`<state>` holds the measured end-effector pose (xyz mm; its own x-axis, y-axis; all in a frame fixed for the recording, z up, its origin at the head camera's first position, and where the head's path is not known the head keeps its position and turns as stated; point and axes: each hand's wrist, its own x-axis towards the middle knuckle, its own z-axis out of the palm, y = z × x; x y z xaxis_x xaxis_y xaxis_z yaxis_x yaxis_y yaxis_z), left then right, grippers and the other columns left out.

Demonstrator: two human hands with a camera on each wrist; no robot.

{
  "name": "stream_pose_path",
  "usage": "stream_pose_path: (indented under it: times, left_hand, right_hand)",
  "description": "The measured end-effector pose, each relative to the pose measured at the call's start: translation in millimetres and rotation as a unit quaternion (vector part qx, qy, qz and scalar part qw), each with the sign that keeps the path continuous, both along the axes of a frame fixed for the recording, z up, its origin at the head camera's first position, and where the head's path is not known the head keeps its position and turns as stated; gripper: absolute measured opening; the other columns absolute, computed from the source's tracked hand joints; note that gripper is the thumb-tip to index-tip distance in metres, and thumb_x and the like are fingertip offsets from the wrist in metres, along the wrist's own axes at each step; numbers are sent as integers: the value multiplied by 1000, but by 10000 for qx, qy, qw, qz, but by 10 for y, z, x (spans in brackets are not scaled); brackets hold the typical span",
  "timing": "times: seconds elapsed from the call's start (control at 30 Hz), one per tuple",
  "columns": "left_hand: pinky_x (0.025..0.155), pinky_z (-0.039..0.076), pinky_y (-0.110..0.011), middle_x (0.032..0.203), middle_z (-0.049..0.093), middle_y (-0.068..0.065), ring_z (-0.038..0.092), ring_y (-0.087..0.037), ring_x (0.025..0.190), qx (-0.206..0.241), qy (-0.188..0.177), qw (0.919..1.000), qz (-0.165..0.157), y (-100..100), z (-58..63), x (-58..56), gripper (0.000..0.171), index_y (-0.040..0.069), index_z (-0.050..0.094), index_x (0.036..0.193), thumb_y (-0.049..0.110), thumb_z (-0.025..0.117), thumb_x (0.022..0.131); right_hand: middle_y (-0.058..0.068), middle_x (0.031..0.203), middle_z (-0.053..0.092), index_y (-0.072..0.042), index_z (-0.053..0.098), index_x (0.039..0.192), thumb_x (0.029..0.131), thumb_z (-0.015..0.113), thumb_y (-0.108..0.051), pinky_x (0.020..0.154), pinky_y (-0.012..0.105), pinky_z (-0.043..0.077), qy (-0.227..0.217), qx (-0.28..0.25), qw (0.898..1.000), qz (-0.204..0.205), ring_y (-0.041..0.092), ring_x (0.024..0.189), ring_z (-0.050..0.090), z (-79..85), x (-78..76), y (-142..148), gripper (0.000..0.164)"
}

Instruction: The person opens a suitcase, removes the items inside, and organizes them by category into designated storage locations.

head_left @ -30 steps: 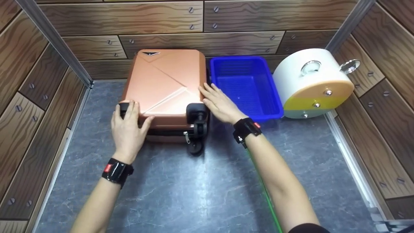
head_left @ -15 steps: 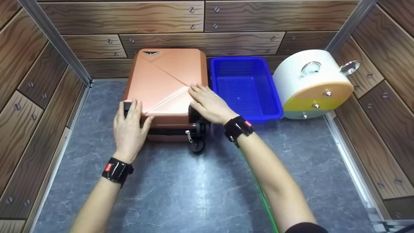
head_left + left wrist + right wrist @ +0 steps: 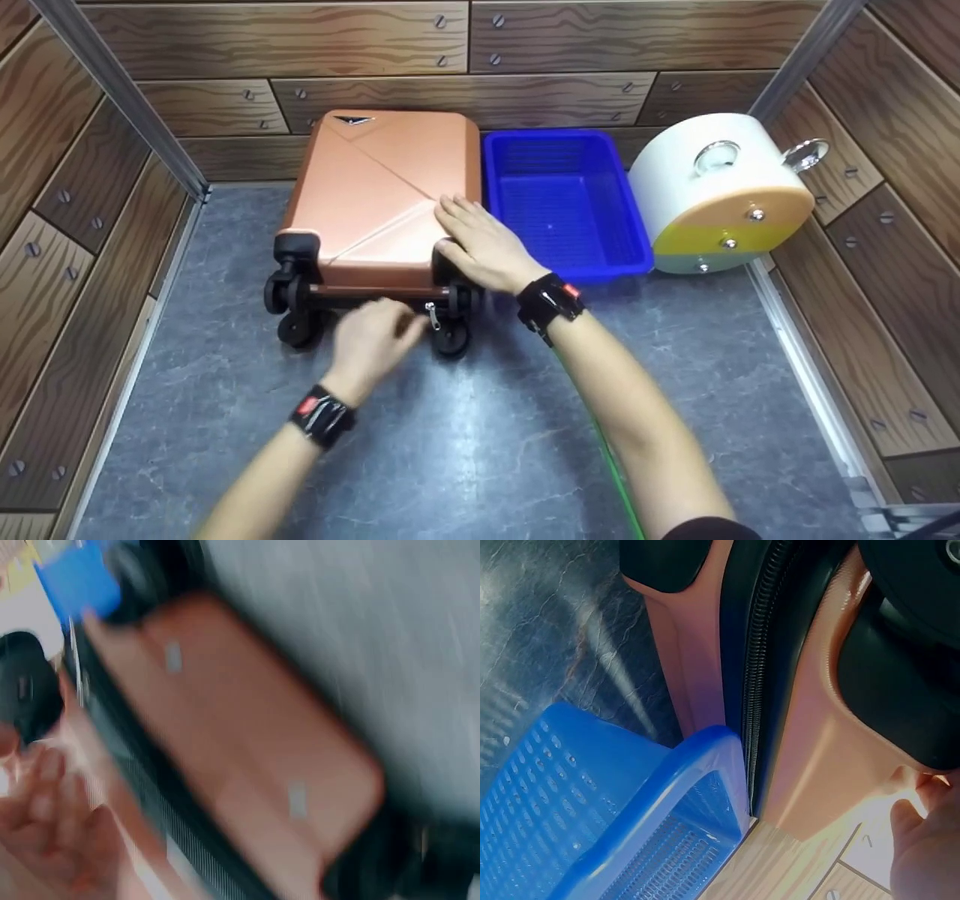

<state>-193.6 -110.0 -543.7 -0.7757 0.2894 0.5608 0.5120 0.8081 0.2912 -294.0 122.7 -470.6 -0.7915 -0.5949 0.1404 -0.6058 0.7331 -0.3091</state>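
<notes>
A rose-gold hard-shell suitcase (image 3: 390, 180) lies flat on the floor, its black wheels toward me. My left hand (image 3: 371, 341), motion-blurred, is in front of the wheel end, close to a silver zipper pull (image 3: 433, 316); its fingers are loosely bent, and no grip on the pull is visible. The left wrist view shows the suitcase end (image 3: 247, 735) blurred beside the fingers. My right hand (image 3: 484, 244) rests with extended fingers on the suitcase's near right corner. The right wrist view shows the black zipper seam (image 3: 757, 667) along the suitcase side.
A blue plastic basket (image 3: 646, 247) stands right beside the suitcase. Right of it is a white drum-shaped case (image 3: 660, 161) with a striped orange and yellow face and chrome handles. Wood-patterned walls (image 3: 360, 41) enclose the grey floor (image 3: 450, 465). A green cable runs along the right forearm.
My left hand has left the suitcase's near left corner and moved right toward the zipper pull, uncovering the left wheels. The right hand slid left onto the top, then stayed there.
</notes>
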Motion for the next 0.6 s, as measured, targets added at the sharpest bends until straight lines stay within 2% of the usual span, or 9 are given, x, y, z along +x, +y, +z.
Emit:
stream_pose_path:
  times: [0.07, 0.1, 0.17, 0.27, 0.43, 0.6]
  left_hand:
    - [53, 51, -38, 78, 71, 5, 66, -17, 65, -14, -840, 9960, 311, 148, -78, 11, 34, 23, 74, 86, 55, 67, 94]
    - [53, 51, -39, 76, 70, 7, 66, -16, 65, -8, -1115, 9926, 488, 203, -109, 6, 37, 24, 74, 83, 59, 66, 93]
    - [51, 49, -41, 71, 69, 7, 66, -18, 62, -61, -1332, 9880, 783, 284, -149, -11, 40, 25, 72, 76, 62, 68, 91]
    - [46, 46, -45, 61, 63, 6, 63, -23, 53, -231, -1101, 9894, 918, 359, -170, -38, 38, 24, 66, 67, 53, 71, 90]
    - [41, 44, -48, 58, 60, -1, 61, -31, 49, -354, -586, 9947, 762, 390, -182, -50, 32, 19, 59, 63, 28, 68, 92]
    - [44, 47, -52, 69, 68, -8, 65, -36, 55, -427, -628, 9948, 675, 351, -170, -16, 29, 11, 65, 73, 24, 62, 99]
  right_hand:
    - [9, 169, 15, -9, 24, 162, 108, 22, -56, 125, 37, 2, -7, 2, 10000, -26, 23, 156, 8, 9, 0, 3, 71]
    - [8, 169, 15, -10, 24, 162, 108, 22, -56, 125, 37, 2, -23, 5, 10000, -27, 23, 156, 8, 11, 1, 3, 71]
    - [8, 169, 15, -10, 23, 162, 108, 21, -57, 125, 36, 1, -52, -6, 10000, -5, 23, 156, 7, 10, -3, 0, 72]
    - [8, 169, 15, -9, 23, 162, 108, 20, -57, 125, 35, 0, -81, -25, 10000, -17, 23, 156, 7, 10, -3, 0, 72]
    - [9, 168, 17, -8, 25, 162, 108, 23, -58, 125, 35, 0, -5, 73, 9999, -151, 24, 156, 9, 36, 5, -26, 73]
    - [11, 168, 19, -6, 26, 161, 102, 30, -68, 125, 37, 1, 168, 493, 9983, -248, 26, 156, 11, 111, 31, -133, 85]
